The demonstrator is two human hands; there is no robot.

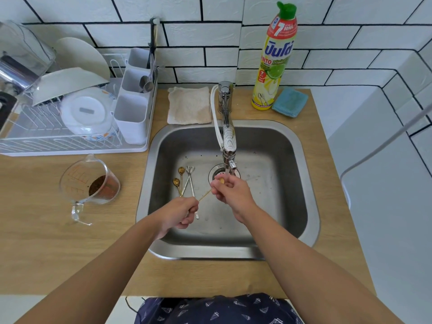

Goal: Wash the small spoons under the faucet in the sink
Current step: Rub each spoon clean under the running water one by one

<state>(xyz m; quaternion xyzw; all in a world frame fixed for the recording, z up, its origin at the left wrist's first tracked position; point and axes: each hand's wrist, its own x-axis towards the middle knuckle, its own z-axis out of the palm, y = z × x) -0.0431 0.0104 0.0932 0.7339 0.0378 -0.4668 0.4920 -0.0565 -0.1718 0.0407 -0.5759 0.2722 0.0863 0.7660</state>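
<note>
A thin gold spoon [206, 194] stretches between both hands over the steel sink [301, 160]. My left hand [180, 212] pinches the end of its handle. My right hand [231, 191] holds its bowl just under the faucet's [228, 136] spout, above the drain [215, 175]. Several more small spoons [185, 181], some gold and some silver, lie together on the sink floor at the left. Whether water is running I cannot tell.
A dish soap bottle [273, 61] and a blue sponge [289, 102] stand behind the sink at the right, a beige cloth [189, 105] at the left. A dish rack [70, 113] with bowls fills the far left. A measuring cup [91, 181] holds dark grounds.
</note>
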